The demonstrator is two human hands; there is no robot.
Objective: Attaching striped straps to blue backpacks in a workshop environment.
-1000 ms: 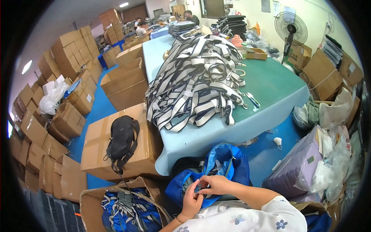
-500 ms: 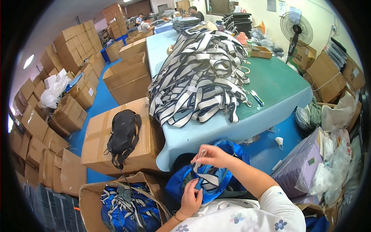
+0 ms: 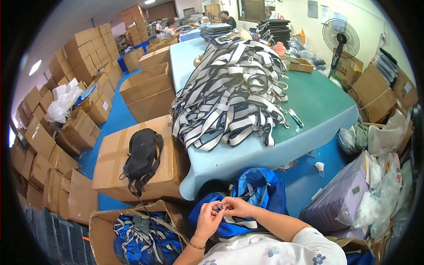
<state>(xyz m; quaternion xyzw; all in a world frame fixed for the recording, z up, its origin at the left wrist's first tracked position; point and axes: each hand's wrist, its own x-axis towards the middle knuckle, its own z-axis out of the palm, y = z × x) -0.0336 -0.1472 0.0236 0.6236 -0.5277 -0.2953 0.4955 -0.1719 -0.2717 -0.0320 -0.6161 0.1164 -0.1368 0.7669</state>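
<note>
I have the small silvery metal piece (image 3: 221,206) pinched at the fingertips of both hands, just over the bright-blue and grey fabric bag (image 3: 257,194) that lies across the wearer's lap. Half a second ago I saw the right hand (image 3: 237,207) lifted away with a metal clip and a white-and-dark band drawn up from the bag, the left hand (image 3: 208,217) lower and apart from it; now the two have come together again, low over the bag, and the raised band has dropped. The bag's mouth gapes toward the table, and I can make out grey and pale straps in it. Beside it on my left, an open brown cardboard carton (image 3: 104,217) holds a heap of blue bags with grey straps (image 3: 143,240). Behind that, a closed, taped carton (image 3: 110,165) bears a black fabric pouch (image 3: 142,152), and farther back another brown carton (image 3: 148,95) stands with its flaps up; I can't see what is inside. The left wrist bends up from the lower edge, the right forearm reaches across from the right, and both sets of fingers curl inward. Ahead, a mound of white-and-navy webbing straps (image 3: 229,97) covers much of the green-topped table (image 3: 327,95).
</note>
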